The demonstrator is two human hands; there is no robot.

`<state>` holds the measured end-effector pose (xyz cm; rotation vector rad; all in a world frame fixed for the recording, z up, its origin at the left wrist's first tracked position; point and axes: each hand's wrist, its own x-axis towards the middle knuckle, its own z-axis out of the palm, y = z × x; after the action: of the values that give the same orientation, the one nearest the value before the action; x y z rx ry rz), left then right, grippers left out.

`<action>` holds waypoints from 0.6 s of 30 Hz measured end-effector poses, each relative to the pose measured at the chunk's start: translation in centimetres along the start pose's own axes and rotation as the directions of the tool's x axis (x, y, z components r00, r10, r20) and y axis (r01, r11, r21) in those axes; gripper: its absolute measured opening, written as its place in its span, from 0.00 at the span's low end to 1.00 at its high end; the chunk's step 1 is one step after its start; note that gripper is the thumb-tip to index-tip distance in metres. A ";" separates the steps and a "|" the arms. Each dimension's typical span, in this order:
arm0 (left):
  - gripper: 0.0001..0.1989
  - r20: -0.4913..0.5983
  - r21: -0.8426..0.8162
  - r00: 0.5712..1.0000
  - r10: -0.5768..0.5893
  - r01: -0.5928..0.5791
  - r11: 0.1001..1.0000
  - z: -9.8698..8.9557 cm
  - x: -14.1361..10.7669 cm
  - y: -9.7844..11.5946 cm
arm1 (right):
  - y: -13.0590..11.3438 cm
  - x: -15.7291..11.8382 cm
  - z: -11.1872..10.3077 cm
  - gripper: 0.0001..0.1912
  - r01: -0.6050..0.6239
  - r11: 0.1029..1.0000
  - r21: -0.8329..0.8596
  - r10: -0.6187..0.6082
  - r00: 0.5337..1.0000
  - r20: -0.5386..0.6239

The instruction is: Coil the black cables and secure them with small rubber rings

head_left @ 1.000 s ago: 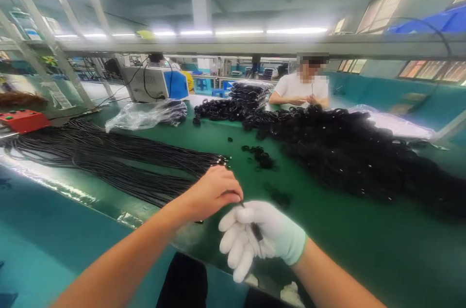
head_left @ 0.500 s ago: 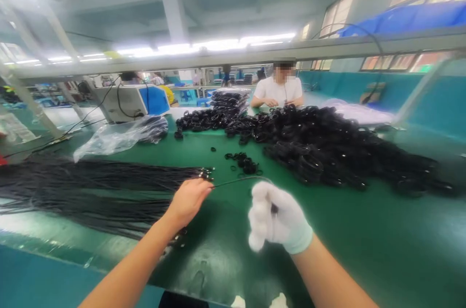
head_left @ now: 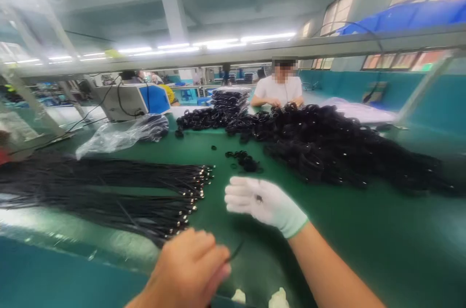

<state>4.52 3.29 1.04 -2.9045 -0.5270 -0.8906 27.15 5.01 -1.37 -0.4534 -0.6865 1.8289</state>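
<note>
- While the bare left hand (head_left: pixel 191 267) sits low near the table's front edge, its fingers are curled shut around a thin black strand (head_left: pixel 237 251), whose blurred end juts out to the right over the green tabletop (head_left: pixel 364 240)
- Right hand (head_left: pixel 265 206), one, in a white glove: palm in view, fingers straight, spread flat toward the left and closed on nothing
- Dark spot (head_left: pixel 259 198), one, on the gloved palm: too small to tell whether object or mark
- Black cables (head_left: pixel 120 174), two long rows, on the left of the tabletop: shiny ends toward the right, the nearest just beyond the left hand
- Small black loops (head_left: pixel 248 161), one cluster, beyond the gloved fingers; a single loop (head_left: pixel 213 147) apart to its left
- Heap of coiled black cords (head_left: pixel 327 138), large, across the far right
- Stacked packets (head_left: pixel 230 100), behind the heap's left end
- Clear plastic bag (head_left: pixel 109 137), with dark contents, in front of a blue-and-white machine (head_left: pixel 125 100)
- Co-worker (head_left: pixel 278 89), white shirt, across the table, hands at the heap
- Pale scraps (head_left: pixel 278 298), two, at the near edge
</note>
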 end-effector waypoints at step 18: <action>0.13 0.384 -0.370 0.822 -0.419 0.554 0.746 2.9 5.3 -7.1 | 3.3 -0.9 3.0 0.22 -0.182 0.983 0.042 0.166 0.956 0.242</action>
<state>7.80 12.01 1.30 -3.4271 -1.3378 -0.7230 23.25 2.64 -1.26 -0.2610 -0.7671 2.0881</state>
